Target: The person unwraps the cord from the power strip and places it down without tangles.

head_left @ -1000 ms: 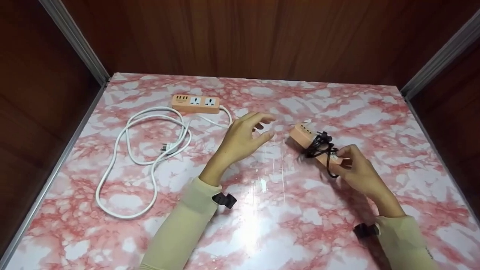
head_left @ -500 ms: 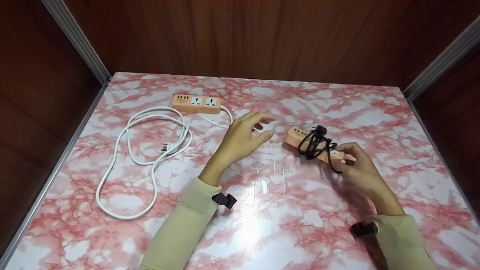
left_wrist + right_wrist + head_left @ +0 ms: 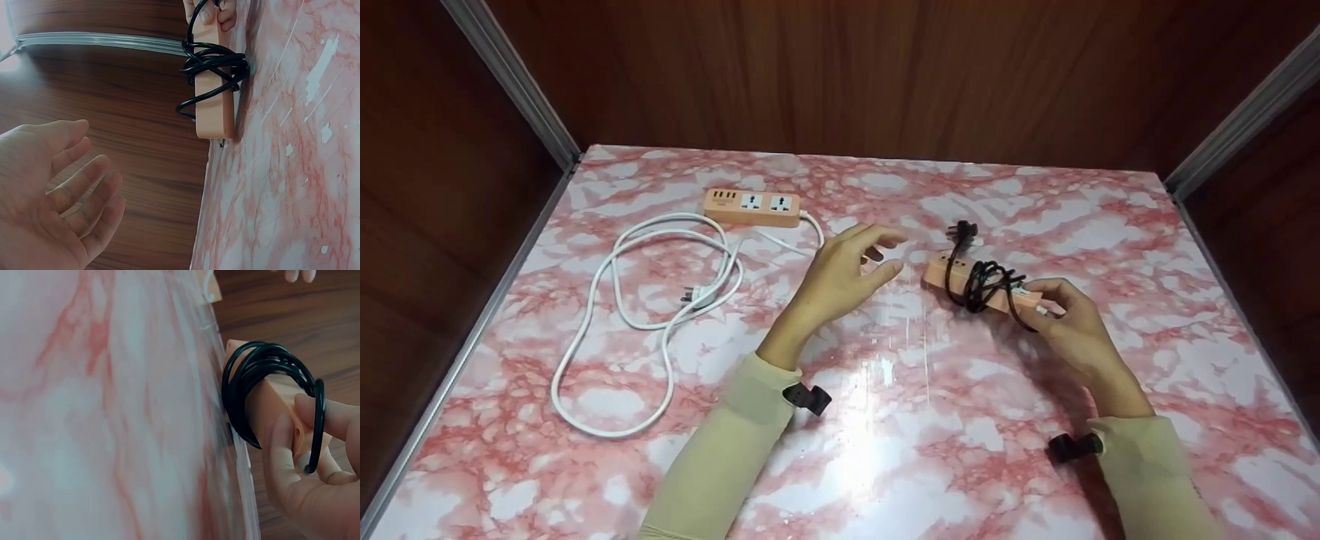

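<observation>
My right hand (image 3: 1069,322) grips the right end of an orange power strip (image 3: 936,279) with a black cord (image 3: 979,286) wound round its middle. The black plug (image 3: 966,229) sticks out past the strip's far left end. In the right wrist view, the fingers and thumb pinch the end of the strip (image 3: 270,405) where the cord comes out. My left hand (image 3: 847,274) hangs to the left of the strip, fingers loosely bent and holding nothing; the left wrist view shows its palm (image 3: 34,208) apart from the strip (image 3: 211,115).
Another orange power strip (image 3: 751,217) lies at the back left, sockets up. Its white cord (image 3: 556,375) spreads in loops over the left of the marbled table (image 3: 960,465), with a white plug (image 3: 703,296) inside them. Wooden walls (image 3: 855,82) stand behind and at both sides.
The wound strip has turned to lie nearer level, its left end shifting slightly left and down. Its plug has swung up and left, away from the coils. The left hand has barely moved.
</observation>
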`<state>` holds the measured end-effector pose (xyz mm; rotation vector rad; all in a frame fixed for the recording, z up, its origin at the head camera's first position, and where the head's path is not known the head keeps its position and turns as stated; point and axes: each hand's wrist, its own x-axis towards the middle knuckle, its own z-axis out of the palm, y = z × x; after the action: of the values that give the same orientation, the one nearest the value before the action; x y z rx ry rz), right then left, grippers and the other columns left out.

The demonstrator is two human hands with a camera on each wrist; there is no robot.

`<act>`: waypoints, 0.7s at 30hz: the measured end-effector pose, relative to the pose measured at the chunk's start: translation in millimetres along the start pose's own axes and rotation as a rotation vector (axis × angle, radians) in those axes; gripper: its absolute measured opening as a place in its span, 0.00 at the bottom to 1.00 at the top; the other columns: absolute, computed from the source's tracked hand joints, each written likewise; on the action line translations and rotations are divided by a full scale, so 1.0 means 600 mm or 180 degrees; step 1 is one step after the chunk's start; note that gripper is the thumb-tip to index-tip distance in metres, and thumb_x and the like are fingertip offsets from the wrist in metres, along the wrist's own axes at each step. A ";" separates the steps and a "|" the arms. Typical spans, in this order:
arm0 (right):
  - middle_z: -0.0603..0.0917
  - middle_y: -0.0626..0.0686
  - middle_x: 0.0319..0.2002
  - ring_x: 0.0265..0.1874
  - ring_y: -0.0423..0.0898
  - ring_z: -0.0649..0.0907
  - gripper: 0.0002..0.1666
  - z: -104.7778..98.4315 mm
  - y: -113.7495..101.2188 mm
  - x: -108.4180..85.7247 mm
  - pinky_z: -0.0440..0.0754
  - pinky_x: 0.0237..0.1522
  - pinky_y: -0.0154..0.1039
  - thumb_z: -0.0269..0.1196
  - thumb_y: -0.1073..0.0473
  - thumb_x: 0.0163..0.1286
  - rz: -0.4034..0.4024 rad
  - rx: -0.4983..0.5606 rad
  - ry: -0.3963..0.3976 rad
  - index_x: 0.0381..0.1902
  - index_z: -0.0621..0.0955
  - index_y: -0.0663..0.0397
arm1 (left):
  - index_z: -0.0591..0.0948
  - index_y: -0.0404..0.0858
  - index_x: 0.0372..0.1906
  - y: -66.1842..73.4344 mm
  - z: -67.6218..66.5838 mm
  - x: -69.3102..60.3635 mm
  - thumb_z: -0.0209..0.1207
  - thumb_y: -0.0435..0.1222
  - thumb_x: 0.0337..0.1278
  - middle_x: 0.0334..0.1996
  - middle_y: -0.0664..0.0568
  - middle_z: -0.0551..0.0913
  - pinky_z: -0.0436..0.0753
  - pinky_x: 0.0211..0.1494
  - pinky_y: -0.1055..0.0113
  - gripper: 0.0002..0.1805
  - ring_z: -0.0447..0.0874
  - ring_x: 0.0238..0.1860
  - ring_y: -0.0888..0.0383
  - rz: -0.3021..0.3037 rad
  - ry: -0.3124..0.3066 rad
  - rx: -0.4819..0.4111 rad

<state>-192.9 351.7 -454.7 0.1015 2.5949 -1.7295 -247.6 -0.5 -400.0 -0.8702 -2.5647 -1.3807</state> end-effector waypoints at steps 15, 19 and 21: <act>0.80 0.43 0.56 0.53 0.40 0.79 0.23 0.001 0.000 0.005 0.83 0.49 0.26 0.68 0.58 0.77 0.0089 0.0267 0.0064 0.64 0.79 0.63 | 0.83 0.43 0.65 -0.003 0.003 0.003 0.66 0.39 0.74 0.58 0.51 0.86 0.83 0.62 0.58 0.19 0.87 0.53 0.52 -0.0024 -0.0032 -0.0076; 0.80 0.41 0.57 0.54 0.39 0.80 0.24 0.003 0.000 0.006 0.83 0.50 0.26 0.67 0.56 0.78 0.0104 0.0266 0.0052 0.65 0.79 0.63 | 0.84 0.43 0.64 -0.005 0.002 0.001 0.65 0.40 0.75 0.58 0.52 0.86 0.83 0.61 0.57 0.18 0.87 0.52 0.55 -0.0028 -0.0019 -0.0076; 0.80 0.40 0.56 0.54 0.39 0.80 0.25 0.003 0.000 0.007 0.83 0.50 0.26 0.68 0.55 0.77 0.0123 0.0239 0.0071 0.65 0.80 0.62 | 0.84 0.43 0.65 -0.005 0.002 0.000 0.65 0.40 0.75 0.58 0.52 0.86 0.83 0.61 0.57 0.18 0.86 0.52 0.56 -0.0034 -0.0023 -0.0069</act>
<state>-196.8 350.1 -455.5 0.1721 2.5258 -1.8233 -249.1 -1.0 -402.8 -0.8676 -2.5680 -1.4133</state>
